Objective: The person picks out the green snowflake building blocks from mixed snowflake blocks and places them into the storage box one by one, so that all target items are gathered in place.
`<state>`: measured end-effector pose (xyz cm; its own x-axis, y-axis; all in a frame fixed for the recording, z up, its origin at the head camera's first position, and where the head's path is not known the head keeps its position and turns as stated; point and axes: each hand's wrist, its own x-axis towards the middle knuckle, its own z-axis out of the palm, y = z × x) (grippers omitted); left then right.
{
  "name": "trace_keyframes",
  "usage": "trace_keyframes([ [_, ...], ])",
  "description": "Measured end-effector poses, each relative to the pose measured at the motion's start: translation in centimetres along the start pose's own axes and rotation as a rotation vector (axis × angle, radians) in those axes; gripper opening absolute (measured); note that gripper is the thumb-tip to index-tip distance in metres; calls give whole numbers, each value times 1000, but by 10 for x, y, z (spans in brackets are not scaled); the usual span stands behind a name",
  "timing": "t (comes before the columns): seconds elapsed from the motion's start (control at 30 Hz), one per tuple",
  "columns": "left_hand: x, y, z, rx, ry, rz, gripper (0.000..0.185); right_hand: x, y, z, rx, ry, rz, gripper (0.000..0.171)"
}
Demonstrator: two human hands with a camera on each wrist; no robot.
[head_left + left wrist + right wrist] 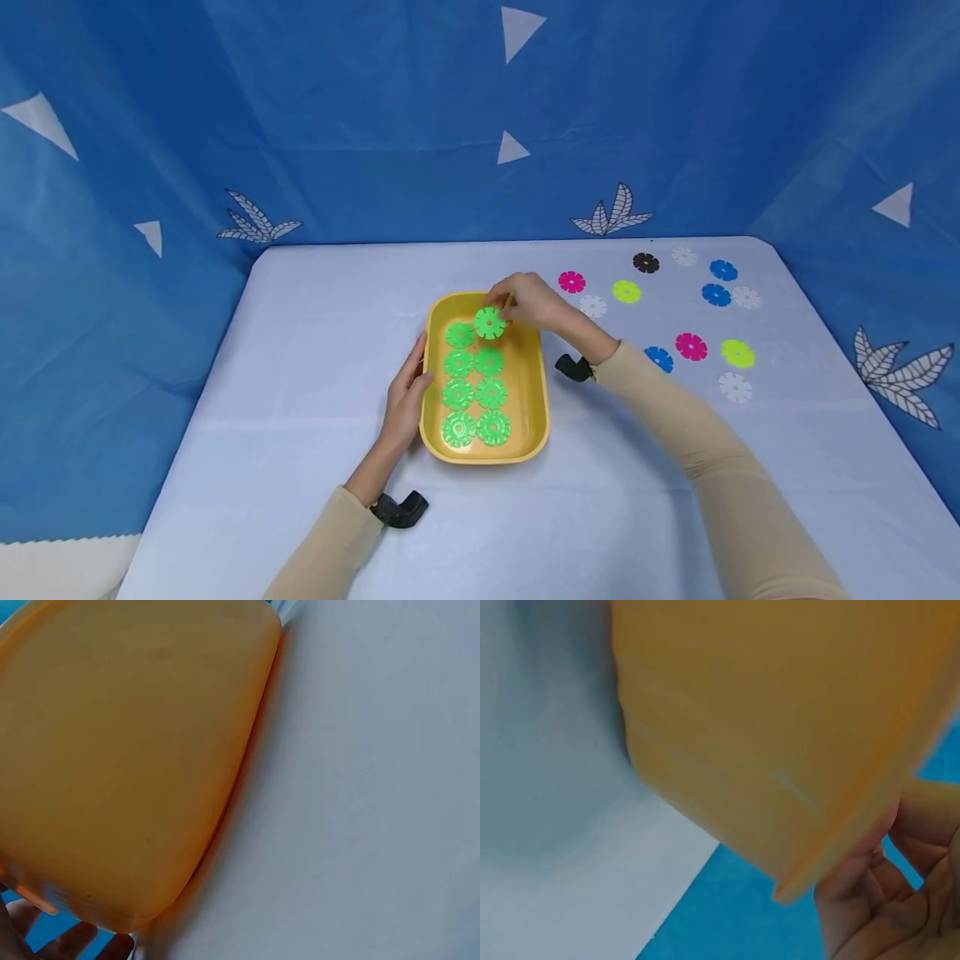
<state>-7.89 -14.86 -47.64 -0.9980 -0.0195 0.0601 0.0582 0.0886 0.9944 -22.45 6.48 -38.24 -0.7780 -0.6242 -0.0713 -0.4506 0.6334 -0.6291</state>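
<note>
A yellow tray (528, 433) stands on the table in the head view, with several green notched plastic discs (458, 394) lying in two columns inside. My left hand (405, 400) grips the tray's left side, thumb at the rim and fingers along the outer wall. Over the tray's far end, my right hand (528, 300) pinches one green notched disc (490, 323) at the top of the right column. The tray's outer wall (135, 750) fills much of the left wrist view. In the right wrist view the wall (765, 735) hides the pinched disc.
To the right of the tray, loose notched discs lie scattered on the white-covered table (300, 375): pink (691, 347), yellow-green (738, 353), blue (716, 294), white (735, 387) and dark brown (646, 263). A blue patterned curtain (390, 125) stands behind the table.
</note>
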Motion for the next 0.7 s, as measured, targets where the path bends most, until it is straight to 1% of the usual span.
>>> trace_keyframes([
  [0.17, 0, 0, -1, -3, -6, 8, 55, 1, 0, 10, -121, 29, 36, 26],
  [0.33, 2, 1, 0, -13, -2, 10, 56, 3, 0, 18, -217, 53, 34, 26],
  [0.57, 2, 3, 1, -18, -1, 18, 57, 4, 0, 27, -278, 89, 10, 28],
  [0.7, 1, 3, 0, -16, 1, 19, 56, 5, -2, 30, -298, 119, 27, 27],
])
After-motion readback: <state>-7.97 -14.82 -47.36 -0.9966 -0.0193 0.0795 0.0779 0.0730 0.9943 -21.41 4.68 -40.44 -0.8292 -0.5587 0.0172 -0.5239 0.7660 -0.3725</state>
